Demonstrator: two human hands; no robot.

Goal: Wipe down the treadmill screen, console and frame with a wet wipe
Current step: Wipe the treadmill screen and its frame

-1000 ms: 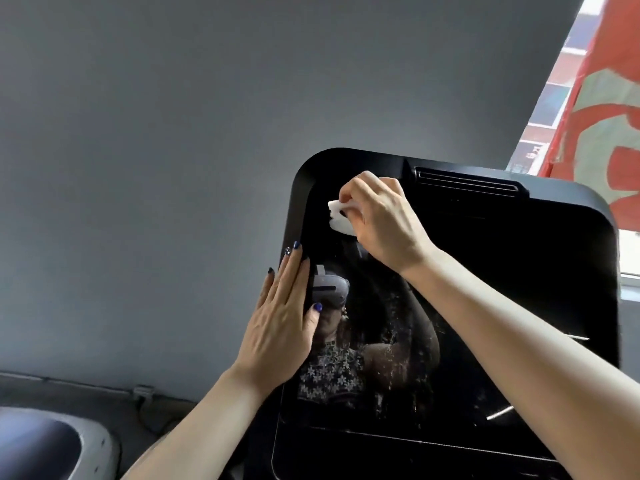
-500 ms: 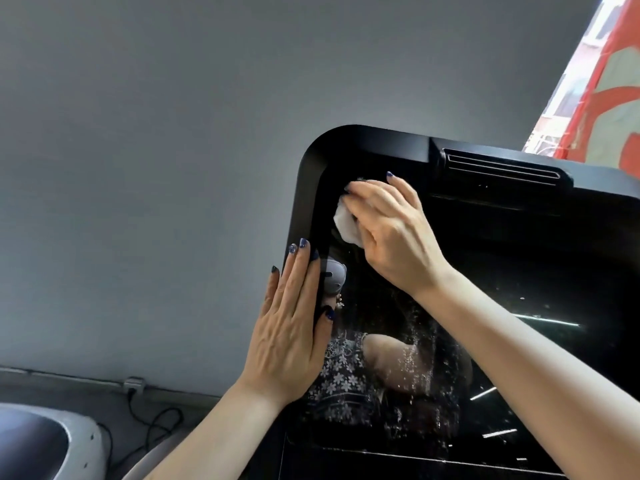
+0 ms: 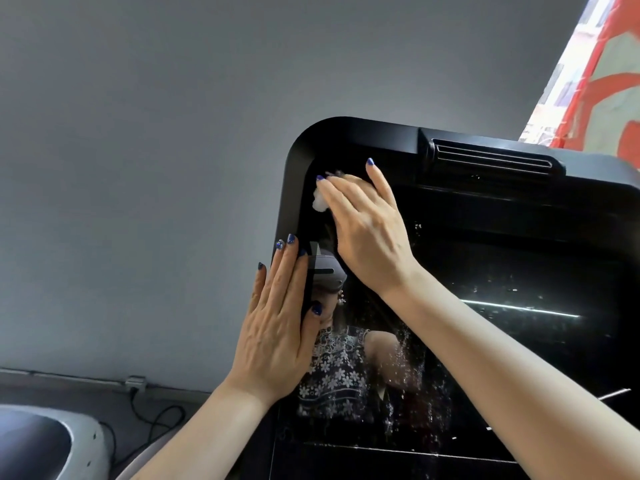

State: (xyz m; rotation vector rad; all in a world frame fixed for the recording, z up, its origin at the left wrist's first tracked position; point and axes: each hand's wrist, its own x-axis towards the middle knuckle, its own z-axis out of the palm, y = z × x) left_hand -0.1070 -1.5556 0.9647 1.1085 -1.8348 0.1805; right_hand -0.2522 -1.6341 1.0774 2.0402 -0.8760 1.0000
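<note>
The treadmill's black glossy screen [image 3: 502, 271] fills the right half of the view, with a thick black frame [image 3: 294, 168] and a vent slot [image 3: 491, 159] along its top. My right hand [image 3: 370, 230] presses a small white wet wipe [image 3: 320, 202] flat against the screen's upper left corner; only a bit of the wipe shows under the fingers. My left hand [image 3: 277, 327] lies flat with straight fingers on the screen's left edge, thumb on the glass. Wet droplets streak the lower screen.
A grey wall [image 3: 156, 168] stands behind the screen. A white rounded machine [image 3: 52, 441] sits at the lower left, with a black cable [image 3: 152, 417] and a wall socket behind it. A red and white banner [image 3: 602, 81] hangs at the upper right.
My right hand flattened from a curled grip and pushed the wipe up and left into the screen's corner. My left hand stayed on the left edge. The camera moved closer.
</note>
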